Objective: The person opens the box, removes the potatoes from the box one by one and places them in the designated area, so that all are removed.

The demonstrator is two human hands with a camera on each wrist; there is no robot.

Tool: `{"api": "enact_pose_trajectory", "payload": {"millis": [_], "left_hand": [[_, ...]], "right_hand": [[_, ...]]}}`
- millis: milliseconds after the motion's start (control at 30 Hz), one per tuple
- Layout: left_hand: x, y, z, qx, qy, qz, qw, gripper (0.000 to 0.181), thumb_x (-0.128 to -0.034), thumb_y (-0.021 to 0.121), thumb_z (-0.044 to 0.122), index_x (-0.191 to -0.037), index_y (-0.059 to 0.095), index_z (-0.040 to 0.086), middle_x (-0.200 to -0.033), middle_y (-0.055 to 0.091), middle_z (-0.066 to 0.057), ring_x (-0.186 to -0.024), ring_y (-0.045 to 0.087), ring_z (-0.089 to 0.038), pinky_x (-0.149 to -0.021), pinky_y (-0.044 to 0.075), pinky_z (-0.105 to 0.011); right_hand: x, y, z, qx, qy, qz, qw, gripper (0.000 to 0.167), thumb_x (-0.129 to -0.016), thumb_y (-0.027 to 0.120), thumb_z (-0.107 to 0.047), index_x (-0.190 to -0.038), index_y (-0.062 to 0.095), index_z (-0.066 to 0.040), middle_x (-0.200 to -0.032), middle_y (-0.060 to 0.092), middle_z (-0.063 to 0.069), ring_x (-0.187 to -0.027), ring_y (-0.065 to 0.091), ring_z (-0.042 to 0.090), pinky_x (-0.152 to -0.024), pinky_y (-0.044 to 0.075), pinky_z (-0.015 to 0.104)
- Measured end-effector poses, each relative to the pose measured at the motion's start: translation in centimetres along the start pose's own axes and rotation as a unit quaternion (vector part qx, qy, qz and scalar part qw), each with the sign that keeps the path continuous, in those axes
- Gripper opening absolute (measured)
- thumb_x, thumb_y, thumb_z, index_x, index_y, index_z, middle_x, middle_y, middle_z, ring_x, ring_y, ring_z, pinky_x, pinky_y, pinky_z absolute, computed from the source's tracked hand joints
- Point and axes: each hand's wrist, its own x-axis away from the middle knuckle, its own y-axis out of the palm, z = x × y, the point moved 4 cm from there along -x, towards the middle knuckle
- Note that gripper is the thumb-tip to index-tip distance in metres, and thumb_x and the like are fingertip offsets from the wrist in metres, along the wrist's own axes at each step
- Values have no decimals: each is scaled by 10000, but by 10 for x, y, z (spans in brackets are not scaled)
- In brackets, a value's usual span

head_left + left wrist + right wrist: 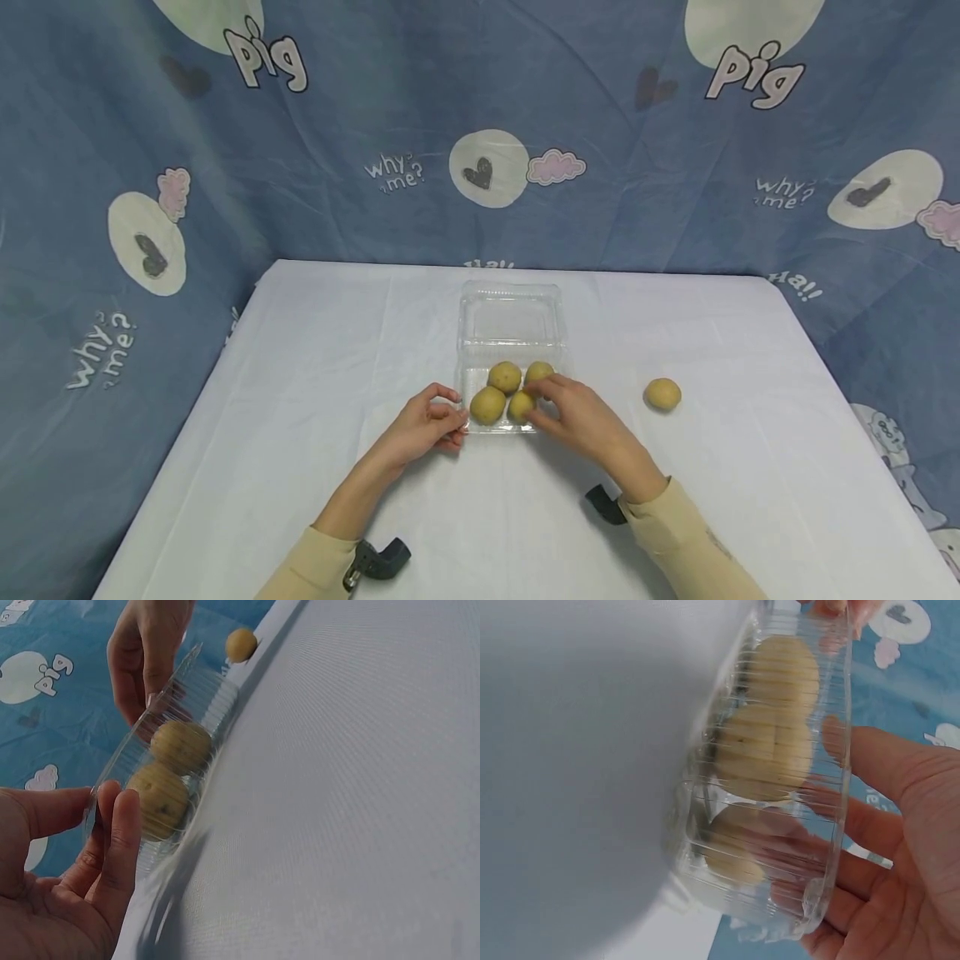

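Note:
A clear plastic clamshell box stands on the white cloth with its lid folded back. Several round yellow-brown potatoes lie in its near half. At the box's left edge, my left hand pinches the rim between thumb and fingers. My right hand reaches over the right side, its fingers spread about the front right potato. Through the ribbed wall in the right wrist view, the thumb appears slightly apart from the middle potato; other fingers extend inside, near the lower potato.
One loose potato lies on the white-covered table, right of the box. Behind the table hangs a blue printed curtain. Black wrist devices sit at both sleeves, close to the tabletop.

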Motion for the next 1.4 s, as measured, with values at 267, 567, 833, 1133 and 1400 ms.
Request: {"api": "enact_pose_trajectory", "payload": {"millis": [267, 567, 833, 1133, 1400], "left_hand": [[-1, 0, -2, 15, 38, -88, 10000, 353, -968, 624, 103, -1217, 416, -36, -834, 667, -118, -697, 644, -185, -640, 574, -311], [1, 0, -2, 47, 45, -116, 9999, 366, -968, 621, 100, -1228, 409, -48, -832, 667, -116, -688, 639, -177, -630, 569, -303], [1, -1, -1, 10, 31, -110, 9999, 361, -965, 623, 91, -1227, 416, -46, -833, 669, -114, -694, 646, -182, -633, 572, -308], [0, -2, -2, 4, 13, -96, 10000, 357, -963, 628, 91, -1224, 422, -39, -840, 671, -123, -693, 647, -182, -636, 573, -311], [-1, -1, -1, -29, 36, -113, 9999, 355, -965, 627, 96, -1220, 418, -37, -831, 671, -112, -693, 643, -175, -634, 572, -304]], "right_hand": [[-6, 4, 0, 100, 146, -250, 9995, 369, -900, 727, -260, -1181, 647, -34, -1052, 680, 70, -933, 647, 224, -835, 520, 392], [-12, 7, -1, 305, 401, -447, 9977, 373, -910, 710, -298, -1173, 654, -38, -947, 698, 53, -841, 653, 230, -772, 523, 406], [-15, 9, -3, 187, 419, -507, 9977, 366, -904, 717, -322, -1140, 647, -51, -840, 664, -6, -696, 582, 141, -703, 499, 380], [-17, 12, 1, -217, 395, -608, 9971, 368, -892, 737, -292, -1140, 616, -47, -928, 680, 25, -844, 656, 209, -774, 526, 380], [-20, 10, 5, -242, 347, -593, 9973, 452, -826, 805, -288, -1161, 641, -33, -1028, 599, 20, -879, 581, 174, -794, 492, 360]]}}
